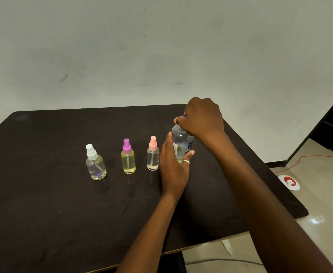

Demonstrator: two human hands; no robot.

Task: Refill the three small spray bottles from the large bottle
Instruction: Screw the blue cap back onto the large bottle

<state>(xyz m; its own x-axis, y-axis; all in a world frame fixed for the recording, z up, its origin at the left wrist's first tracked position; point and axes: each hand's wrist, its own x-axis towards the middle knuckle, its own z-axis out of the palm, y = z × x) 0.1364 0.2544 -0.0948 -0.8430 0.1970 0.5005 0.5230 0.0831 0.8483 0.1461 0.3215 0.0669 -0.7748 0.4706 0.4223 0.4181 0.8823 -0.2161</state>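
Head view showed the left hand (pixel 172 166) wrapped around the clear, rounded large bottle (pixel 182 141) standing right of three small spray bottles (pixel 128 157) on the matte dark table (pixel 43 203). Right hand (pixel 202 117) was clenched over its blue cap (pixel 183 116).

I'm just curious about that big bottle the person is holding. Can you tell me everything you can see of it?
The large bottle is clear plastic by the look of it, standing upright on the dark table, just right of the pink-capped spray bottle. It carries a white and blue label. The left hand wraps its body; the right hand covers its top, where a bit of blue cap shows. Its liquid level is hard to tell.
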